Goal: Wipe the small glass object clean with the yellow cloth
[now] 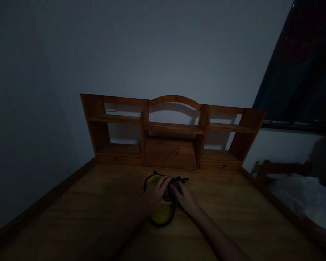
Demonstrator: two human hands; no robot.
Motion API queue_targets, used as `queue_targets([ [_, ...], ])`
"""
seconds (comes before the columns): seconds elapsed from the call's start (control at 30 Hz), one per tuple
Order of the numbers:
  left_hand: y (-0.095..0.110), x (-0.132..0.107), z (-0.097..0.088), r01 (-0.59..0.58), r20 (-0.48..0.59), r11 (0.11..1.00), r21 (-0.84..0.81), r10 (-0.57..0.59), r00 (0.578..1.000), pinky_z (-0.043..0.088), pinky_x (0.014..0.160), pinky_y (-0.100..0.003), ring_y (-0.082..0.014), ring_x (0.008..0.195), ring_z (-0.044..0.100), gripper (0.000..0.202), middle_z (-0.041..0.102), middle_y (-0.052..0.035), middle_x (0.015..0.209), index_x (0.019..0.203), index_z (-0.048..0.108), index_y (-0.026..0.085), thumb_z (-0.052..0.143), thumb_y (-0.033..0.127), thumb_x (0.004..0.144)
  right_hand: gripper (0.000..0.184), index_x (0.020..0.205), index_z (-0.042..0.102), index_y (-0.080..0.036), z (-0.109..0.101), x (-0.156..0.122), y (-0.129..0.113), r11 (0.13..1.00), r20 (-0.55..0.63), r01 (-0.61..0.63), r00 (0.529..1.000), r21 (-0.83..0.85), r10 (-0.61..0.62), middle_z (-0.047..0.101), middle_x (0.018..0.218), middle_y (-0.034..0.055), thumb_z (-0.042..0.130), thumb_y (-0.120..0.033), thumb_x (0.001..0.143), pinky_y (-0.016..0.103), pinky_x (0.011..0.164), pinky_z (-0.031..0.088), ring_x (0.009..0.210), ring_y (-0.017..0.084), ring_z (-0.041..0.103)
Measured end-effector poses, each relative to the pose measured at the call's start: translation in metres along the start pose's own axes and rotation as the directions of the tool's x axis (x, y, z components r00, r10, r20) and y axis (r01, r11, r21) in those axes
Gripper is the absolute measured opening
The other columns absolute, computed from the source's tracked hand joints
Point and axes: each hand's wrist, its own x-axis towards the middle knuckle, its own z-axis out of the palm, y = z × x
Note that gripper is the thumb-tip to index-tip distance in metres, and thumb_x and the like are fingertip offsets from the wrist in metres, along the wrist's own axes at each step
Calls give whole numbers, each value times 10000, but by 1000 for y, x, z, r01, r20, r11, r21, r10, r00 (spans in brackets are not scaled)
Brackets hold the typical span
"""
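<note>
A yellow pouch (163,216) with black edging lies on the wooden desk in front of me, in dim light. My left hand (155,194) is curled over its upper part, thumb and fingers bent round a dark patch between them. At the pouch's right side, my right hand (185,197) grips a dark grey thing (175,186), whose kind I cannot make out in the gloom. The two hands nearly meet at the fingertips. Both palms are hidden, and so is part of the pouch under my left hand.
Behind the pouch, a wooden shelf unit (174,127) stands at the desk's back against the wall. The wooden desk (103,210) has raised edges. White bedding or plastic (305,199) lies off to the right, below a dark curtain (301,72).
</note>
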Motion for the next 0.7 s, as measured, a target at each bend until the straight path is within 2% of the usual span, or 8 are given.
queue_targets([
  [0.2,2,1,0,-44,40,999,22,43,998,478,811,-355,-269,1033,578,925,443,-100,1339,1386,250,245,752,415,628,283,1095,563,-138,-1,1,4,972,29,-7,999,-236,14,686,946,150,391,-263,908,307,741,463,858,245,658],
  [0.3,3,0,1,-39,54,999,18,38,998,473,817,-364,-279,1020,578,911,443,-107,1340,1385,258,239,732,455,638,319,1173,514,-140,-4,0,4,985,66,33,998,-168,-22,676,992,137,428,-211,874,299,769,468,903,235,646],
  [0.4,3,1,2,-63,95,998,8,62,994,472,828,-368,-282,1021,577,916,429,-101,1357,1386,256,238,721,487,637,473,1289,416,-162,-7,-1,4,998,109,55,993,-37,-51,680,981,97,485,-178,821,281,776,481,907,214,641],
  [0.5,3,2,1,-69,120,998,-5,69,990,470,841,-356,-279,1049,567,908,419,-95,1369,1389,247,245,706,503,649,517,1335,366,-172,-8,-1,5,999,114,43,993,-12,-42,674,1011,94,461,-170,827,294,778,488,903,212,641],
  [0.6,1,3,-2,-81,118,997,-3,81,990,466,847,-351,-278,1065,561,873,420,-99,1369,1399,229,245,662,518,693,447,1293,429,-160,-7,1,6,998,83,18,996,-60,-13,680,1007,114,443,-202,849,300,741,490,866,227,651],
  [0.7,-2,4,-1,-104,95,995,2,103,990,468,833,-351,-280,1044,573,857,438,-108,1354,1399,240,237,640,540,703,334,1155,561,-168,-8,3,5,991,9,-43,999,-126,44,704,919,123,482,-261,844,298,708,481,809,247,664],
])
